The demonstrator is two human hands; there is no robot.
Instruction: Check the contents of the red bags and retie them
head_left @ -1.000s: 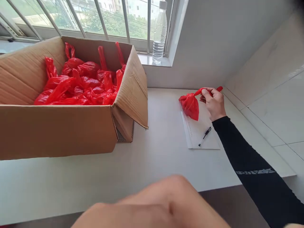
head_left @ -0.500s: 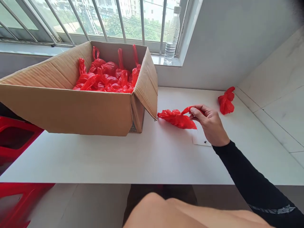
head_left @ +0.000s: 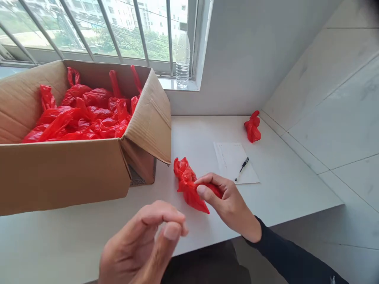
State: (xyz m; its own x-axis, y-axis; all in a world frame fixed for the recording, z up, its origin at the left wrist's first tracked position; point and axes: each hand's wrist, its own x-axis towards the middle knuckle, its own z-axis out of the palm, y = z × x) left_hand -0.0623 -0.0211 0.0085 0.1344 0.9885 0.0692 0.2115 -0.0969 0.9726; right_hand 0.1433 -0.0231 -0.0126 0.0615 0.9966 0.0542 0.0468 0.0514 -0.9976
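My right hand (head_left: 226, 199) grips the knotted end of a small red plastic bag (head_left: 186, 177), its fingers closed around the twisted film. The bag rests on or just over the white table, and what it contains is hidden. Nearer to the camera and lower left, my left hand (head_left: 145, 240) has loosely curled fingers, the thumb tip close to the index finger. Nothing shows in it, and it stays apart from the bag. Left of both hands, several tied red bags (head_left: 97, 98) fill an open cardboard box (head_left: 68, 169).
A white sheet of paper (head_left: 227, 156) with a pen (head_left: 242, 167) lies on the white table (head_left: 195, 130). Another red bag (head_left: 252, 128) sits by the tiled wall. On the sill of the barred window stands a clear bottle (head_left: 182, 59). The box flap juts over the table.
My view has turned to the right. My right hand has brought the red bag toward me, uncovering the paper and pen. My left hand has come up at the lower left.
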